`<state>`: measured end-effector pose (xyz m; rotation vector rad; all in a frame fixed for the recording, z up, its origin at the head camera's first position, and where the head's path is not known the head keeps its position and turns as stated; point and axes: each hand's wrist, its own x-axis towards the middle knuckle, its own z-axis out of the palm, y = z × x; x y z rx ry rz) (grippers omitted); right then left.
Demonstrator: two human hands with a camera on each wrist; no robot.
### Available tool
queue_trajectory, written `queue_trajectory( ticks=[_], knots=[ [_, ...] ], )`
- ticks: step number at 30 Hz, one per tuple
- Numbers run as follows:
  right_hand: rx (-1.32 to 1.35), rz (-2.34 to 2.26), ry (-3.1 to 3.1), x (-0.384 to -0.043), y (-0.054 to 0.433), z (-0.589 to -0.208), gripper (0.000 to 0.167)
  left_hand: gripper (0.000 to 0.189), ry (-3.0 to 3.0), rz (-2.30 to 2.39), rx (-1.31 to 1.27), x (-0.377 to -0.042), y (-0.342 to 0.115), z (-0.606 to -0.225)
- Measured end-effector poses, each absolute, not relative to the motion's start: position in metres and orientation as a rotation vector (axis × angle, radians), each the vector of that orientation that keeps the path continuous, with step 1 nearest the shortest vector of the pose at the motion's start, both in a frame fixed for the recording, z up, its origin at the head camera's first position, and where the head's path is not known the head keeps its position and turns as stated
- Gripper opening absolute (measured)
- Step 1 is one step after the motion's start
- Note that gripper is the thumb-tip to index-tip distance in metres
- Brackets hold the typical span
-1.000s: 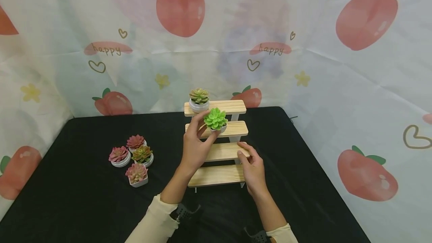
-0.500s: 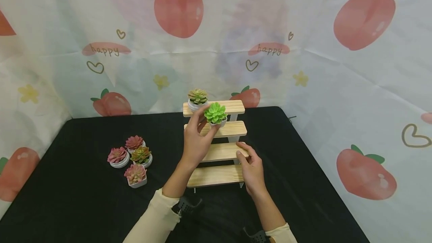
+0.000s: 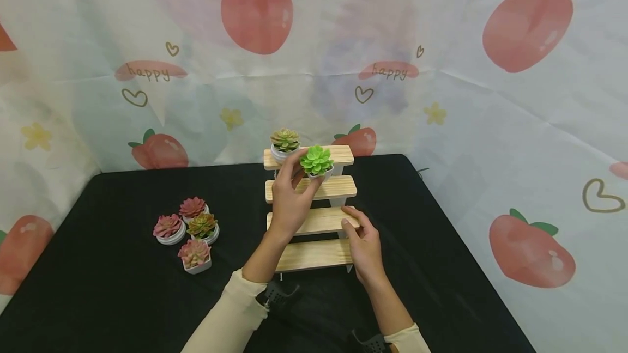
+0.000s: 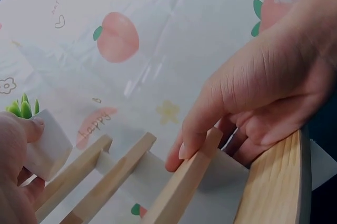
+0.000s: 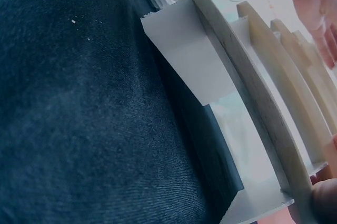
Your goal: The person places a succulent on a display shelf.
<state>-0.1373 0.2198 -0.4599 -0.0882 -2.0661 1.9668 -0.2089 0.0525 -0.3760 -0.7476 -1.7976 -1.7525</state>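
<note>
In the head view my left hand (image 3: 293, 195) pinches the white pot (image 4: 50, 148) of a bright green succulent (image 3: 316, 160) between thumb and fingers. It is raised in front of the top board of a four-step wooden stand (image 3: 314, 255), overlapping that board's front edge. Another succulent (image 3: 284, 141), dull green in a round white pot, stands on the left of the top board, right beside my left fingers. My right hand (image 3: 365, 247) holds the right end of the second board from the bottom, thumb on top. The left wrist view shows my right fingers (image 4: 195, 124) curled over that board's end.
Several potted succulents stand grouped on the black tablecloth (image 3: 122, 298) left of the stand: two dark pink (image 3: 168, 226), one green-orange (image 3: 201, 225), and a pale pink one (image 3: 194, 253) in front. A patterned cloth (image 3: 304, 91) hangs behind the table and along its sides.
My left hand has lifted the bright green succulent from before the second board up toward the top board, drifting slightly right. My right hand keeps its hold on the stand.
</note>
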Motion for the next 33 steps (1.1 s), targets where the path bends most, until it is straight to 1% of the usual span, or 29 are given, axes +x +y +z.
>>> queue_trajectory(
  ticks=[3, 11, 20, 33],
  knots=[
    [-0.087, 1.966, -2.064, -0.138, 0.22, -0.461, 0.035, 0.06, -1.82, -1.754, -0.734, -0.214, 0.055, -0.38],
    [-0.096, 1.962, -2.058, -0.138, 0.22, -0.461, 0.032, 0.059, -1.853, -1.741, -0.715, -0.217, 0.058, -0.374],
    [-0.079, 1.967, -2.057, -0.139, 0.22, -0.461, 0.035, 0.06, -1.839, -1.754, -0.732, -0.221, 0.061, -0.367],
    [-0.102, 1.954, -2.071, -0.138, 0.22, -0.46, 0.033, 0.061, -1.873, -1.769, -0.709, -0.224, 0.062, -0.363]
  ],
)
